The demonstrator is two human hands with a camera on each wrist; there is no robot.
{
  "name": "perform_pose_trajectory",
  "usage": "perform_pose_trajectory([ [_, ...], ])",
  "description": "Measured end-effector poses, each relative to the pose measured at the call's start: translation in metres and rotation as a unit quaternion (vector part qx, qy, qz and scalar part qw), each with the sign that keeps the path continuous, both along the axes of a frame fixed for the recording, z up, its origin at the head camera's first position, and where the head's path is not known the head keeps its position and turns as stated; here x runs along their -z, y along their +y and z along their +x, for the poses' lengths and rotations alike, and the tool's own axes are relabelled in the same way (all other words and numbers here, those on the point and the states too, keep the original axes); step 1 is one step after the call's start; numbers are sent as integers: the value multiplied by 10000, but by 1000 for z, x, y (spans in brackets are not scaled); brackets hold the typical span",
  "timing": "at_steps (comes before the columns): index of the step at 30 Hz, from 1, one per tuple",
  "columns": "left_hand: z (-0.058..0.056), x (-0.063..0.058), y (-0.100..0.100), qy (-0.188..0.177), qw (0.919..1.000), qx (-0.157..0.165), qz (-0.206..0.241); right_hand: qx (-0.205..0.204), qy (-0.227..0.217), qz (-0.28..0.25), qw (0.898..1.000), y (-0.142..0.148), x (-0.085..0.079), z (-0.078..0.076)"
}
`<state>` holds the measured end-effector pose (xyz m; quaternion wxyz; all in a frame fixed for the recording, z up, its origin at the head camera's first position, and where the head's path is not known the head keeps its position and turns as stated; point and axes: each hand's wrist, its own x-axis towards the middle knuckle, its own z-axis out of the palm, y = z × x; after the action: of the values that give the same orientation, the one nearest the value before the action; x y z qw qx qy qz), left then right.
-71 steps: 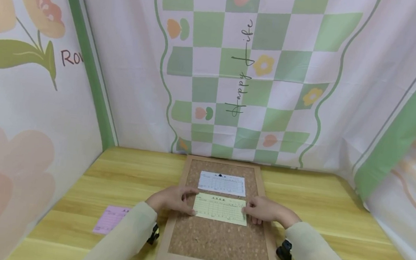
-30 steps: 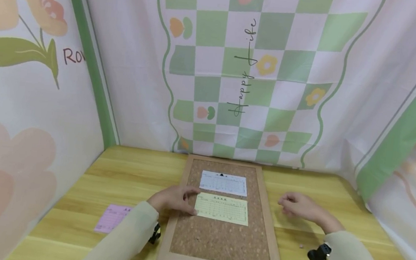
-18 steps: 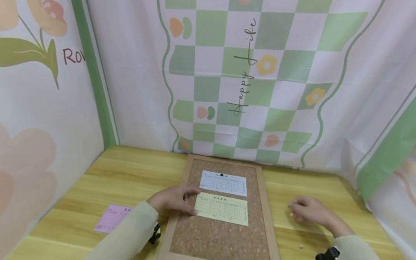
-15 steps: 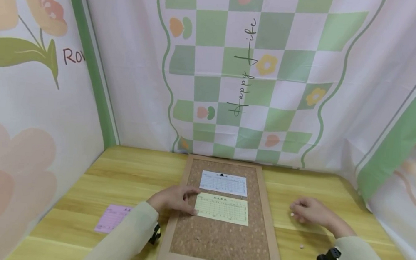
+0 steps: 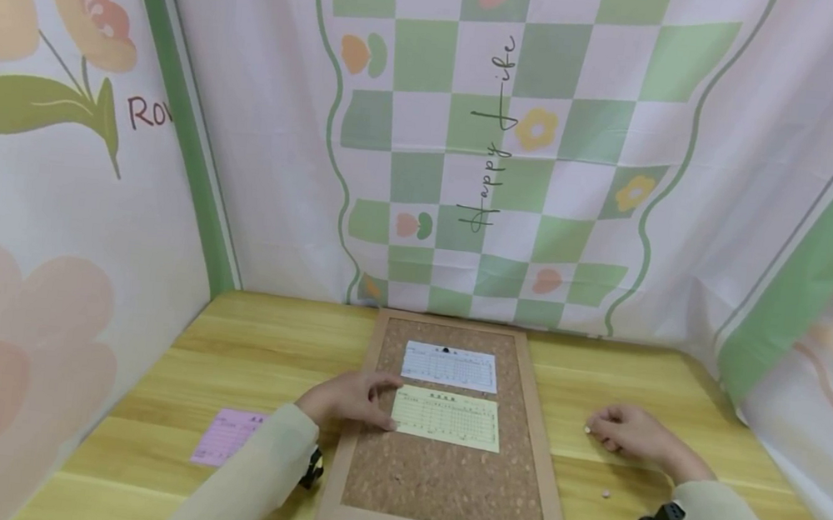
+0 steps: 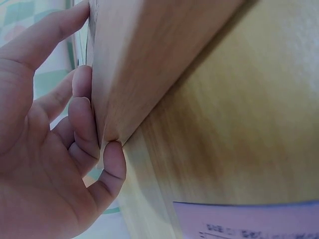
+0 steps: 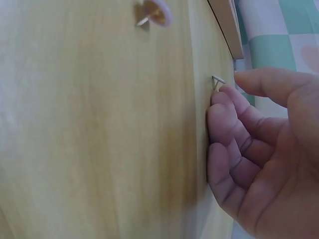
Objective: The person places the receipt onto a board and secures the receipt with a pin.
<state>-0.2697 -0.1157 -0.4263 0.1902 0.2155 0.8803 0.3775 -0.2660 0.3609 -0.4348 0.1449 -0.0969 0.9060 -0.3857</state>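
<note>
A yellow printed form (image 5: 446,418) lies across the middle of the framed corkboard (image 5: 455,490). My left hand (image 5: 349,396) rests over the board's left frame, with thumb and index fingertips at the form's left edge. In the left wrist view its other fingers bend against the frame's side. Right of the board, my right hand (image 5: 629,433) is low over the table. Its fingertips are right at a small thumbtack (image 7: 218,80); thumb and index stand apart there. Another thumbtack (image 7: 157,12), pale pink, lies with its point showing, nearer the right wrist.
Above the yellow form, a pale blue form (image 5: 450,368) has a black pin (image 5: 445,350) at its top edge. A pink form (image 5: 226,436) lies on the wooden table (image 5: 265,346) at left, partly hidden by my left sleeve. Printed curtains (image 5: 515,177) hang behind the table.
My right hand has left the yellow form's right edge and moved right to the tack on the table. The left hand has stayed at the form's left edge.
</note>
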Motion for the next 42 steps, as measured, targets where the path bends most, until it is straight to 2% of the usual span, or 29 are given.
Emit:
perform_pose_trajectory([
  [8, 0, 1, 0, -5, 10000, 22, 55, 263, 171, 359, 9989, 1, 2, 0],
  [32, 0, 2, 0, -3, 10000, -6, 98, 577, 163, 146, 9981, 0, 8, 4],
  [42, 1, 3, 0, -30, 9999, -38, 131, 484, 145, -33, 9987, 0, 7, 7],
])
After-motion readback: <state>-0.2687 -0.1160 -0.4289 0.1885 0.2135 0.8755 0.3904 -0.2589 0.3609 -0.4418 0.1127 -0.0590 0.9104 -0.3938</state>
